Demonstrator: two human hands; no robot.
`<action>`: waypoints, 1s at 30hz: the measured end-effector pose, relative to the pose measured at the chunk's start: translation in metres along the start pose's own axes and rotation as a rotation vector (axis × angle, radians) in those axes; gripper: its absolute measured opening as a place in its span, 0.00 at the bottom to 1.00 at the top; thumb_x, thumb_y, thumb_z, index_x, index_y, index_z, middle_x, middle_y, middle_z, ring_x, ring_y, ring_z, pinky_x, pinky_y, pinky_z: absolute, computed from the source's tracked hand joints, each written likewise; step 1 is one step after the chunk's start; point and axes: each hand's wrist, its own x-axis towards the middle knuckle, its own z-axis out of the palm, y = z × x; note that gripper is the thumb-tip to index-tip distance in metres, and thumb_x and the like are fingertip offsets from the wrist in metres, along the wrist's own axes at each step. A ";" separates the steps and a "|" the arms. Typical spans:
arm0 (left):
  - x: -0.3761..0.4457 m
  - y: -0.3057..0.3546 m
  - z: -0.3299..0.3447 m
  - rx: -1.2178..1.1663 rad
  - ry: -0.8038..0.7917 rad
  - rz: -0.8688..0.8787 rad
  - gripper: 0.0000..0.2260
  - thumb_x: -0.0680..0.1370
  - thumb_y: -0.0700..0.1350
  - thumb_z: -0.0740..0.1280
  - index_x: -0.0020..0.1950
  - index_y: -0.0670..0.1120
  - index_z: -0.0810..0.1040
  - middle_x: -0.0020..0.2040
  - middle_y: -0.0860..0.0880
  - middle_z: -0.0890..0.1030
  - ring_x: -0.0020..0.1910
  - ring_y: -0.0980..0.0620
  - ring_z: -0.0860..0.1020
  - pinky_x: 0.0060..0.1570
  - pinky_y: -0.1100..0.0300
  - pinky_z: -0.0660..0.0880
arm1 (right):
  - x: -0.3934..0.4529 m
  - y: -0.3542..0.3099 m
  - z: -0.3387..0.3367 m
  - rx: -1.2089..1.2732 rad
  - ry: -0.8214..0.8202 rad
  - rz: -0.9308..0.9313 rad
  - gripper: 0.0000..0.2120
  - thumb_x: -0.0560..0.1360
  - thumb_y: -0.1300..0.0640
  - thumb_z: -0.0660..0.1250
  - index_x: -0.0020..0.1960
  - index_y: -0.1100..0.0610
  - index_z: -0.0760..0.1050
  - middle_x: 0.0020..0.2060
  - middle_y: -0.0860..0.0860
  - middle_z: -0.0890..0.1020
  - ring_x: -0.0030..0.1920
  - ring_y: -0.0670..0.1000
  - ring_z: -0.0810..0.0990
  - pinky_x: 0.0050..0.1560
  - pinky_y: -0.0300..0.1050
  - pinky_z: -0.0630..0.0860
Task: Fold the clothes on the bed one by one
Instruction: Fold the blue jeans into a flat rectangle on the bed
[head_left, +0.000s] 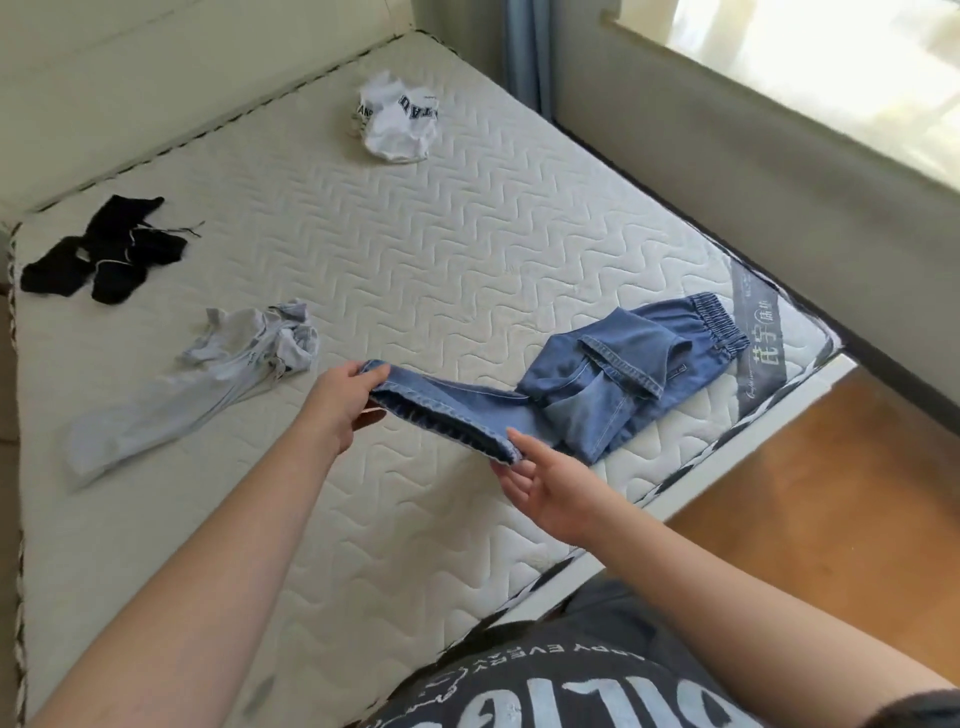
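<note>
Bare quilted bed (415, 249) carries the jeans (613, 374) near its right corner. Left hand (343, 400) pinches one end of the leg hems; right hand (540, 483) pinches the other between thumb and nearly straight fingers. That light hold could slip, dropping the hems crooked. Three more garments wait farther from the jeans.
</note>
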 end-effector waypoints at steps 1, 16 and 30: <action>0.003 0.005 -0.010 -0.042 0.011 0.036 0.03 0.78 0.44 0.70 0.46 0.48 0.77 0.40 0.50 0.79 0.37 0.54 0.77 0.27 0.63 0.76 | -0.003 0.006 0.013 0.007 -0.035 -0.016 0.09 0.76 0.55 0.69 0.52 0.59 0.77 0.39 0.54 0.85 0.37 0.48 0.85 0.32 0.36 0.78; 0.064 -0.127 -0.160 0.372 0.020 -0.056 0.13 0.78 0.46 0.70 0.53 0.35 0.79 0.51 0.37 0.81 0.47 0.37 0.81 0.41 0.44 0.82 | 0.059 0.228 0.103 -0.349 0.287 0.148 0.10 0.81 0.55 0.64 0.53 0.62 0.73 0.36 0.54 0.83 0.35 0.47 0.84 0.32 0.37 0.79; 0.100 -0.188 -0.217 0.262 -0.036 -0.169 0.11 0.81 0.39 0.64 0.62 0.37 0.77 0.56 0.37 0.80 0.52 0.40 0.80 0.48 0.50 0.78 | 0.100 0.276 0.148 -0.376 0.261 0.157 0.12 0.81 0.49 0.63 0.48 0.58 0.71 0.39 0.53 0.85 0.34 0.46 0.84 0.33 0.38 0.81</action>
